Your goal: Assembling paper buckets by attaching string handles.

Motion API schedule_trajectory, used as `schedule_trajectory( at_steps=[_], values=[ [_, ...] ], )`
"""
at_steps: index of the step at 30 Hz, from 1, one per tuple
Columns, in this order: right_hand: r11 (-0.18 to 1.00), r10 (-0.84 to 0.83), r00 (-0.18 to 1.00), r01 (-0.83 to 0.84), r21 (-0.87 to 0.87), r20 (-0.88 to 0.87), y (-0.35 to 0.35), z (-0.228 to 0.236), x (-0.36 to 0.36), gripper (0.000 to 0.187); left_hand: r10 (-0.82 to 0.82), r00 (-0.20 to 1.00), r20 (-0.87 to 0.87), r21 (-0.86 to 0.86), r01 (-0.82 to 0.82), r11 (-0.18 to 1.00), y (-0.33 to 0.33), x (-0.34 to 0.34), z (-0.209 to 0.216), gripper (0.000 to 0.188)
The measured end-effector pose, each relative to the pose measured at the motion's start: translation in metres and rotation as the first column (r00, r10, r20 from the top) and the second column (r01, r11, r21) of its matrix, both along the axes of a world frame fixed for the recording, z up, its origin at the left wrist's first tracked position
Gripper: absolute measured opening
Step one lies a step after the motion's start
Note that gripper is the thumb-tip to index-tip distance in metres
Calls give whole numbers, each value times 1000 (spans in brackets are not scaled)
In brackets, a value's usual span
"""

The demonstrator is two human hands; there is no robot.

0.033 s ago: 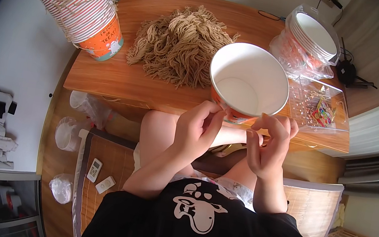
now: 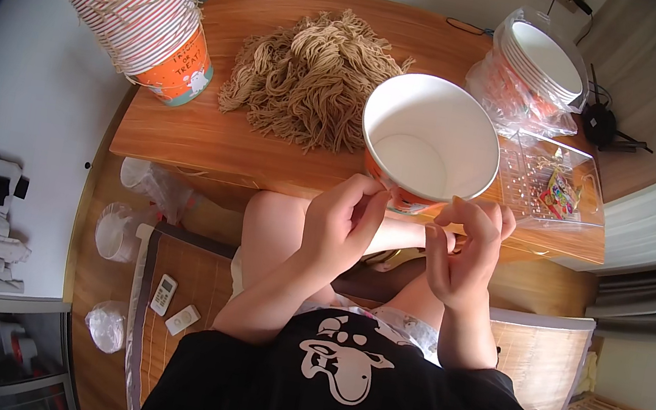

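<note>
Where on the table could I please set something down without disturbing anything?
The table is bare at its front left, between the cup stack, the string pile and the near edge. A strip behind the pile is also free. The right side is crowded: open cup, bagged lids, clear box.

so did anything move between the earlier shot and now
Nothing visibly changed. The left hand and right hand are at the near side of the empty paper cup as before. The cup, the pile of brown string and the stack of cups lie where they did.
</note>
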State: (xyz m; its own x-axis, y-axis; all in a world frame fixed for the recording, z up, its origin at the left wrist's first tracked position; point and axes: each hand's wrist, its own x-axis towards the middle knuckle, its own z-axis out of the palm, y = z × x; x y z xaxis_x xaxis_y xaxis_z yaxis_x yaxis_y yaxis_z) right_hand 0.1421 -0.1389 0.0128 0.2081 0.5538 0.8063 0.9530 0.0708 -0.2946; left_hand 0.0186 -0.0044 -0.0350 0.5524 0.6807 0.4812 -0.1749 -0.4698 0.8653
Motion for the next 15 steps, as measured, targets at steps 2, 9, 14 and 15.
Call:
schedule_trajectory(
  at_steps=[2,9,14,15],
  values=[
    [1000,1,1000,-1,14,3,0,-2,-1,52,0,1000,-3,-4,0,1000,0,3,-1,5],
    [1000,-24,998,24,15,51,1,16,6,50,1,999,-33,-18,-1,1000,-2,5,2,9],
    [994,18,996,-9,-111,83,15,53,19,35,-24,999,-30,-8,24,1000,1,4,-1,11],
    [977,48,996,-33,-213,69,19,59,23,31,-42,999,-6,-19,42,999,2,6,-2,11]
  ],
)
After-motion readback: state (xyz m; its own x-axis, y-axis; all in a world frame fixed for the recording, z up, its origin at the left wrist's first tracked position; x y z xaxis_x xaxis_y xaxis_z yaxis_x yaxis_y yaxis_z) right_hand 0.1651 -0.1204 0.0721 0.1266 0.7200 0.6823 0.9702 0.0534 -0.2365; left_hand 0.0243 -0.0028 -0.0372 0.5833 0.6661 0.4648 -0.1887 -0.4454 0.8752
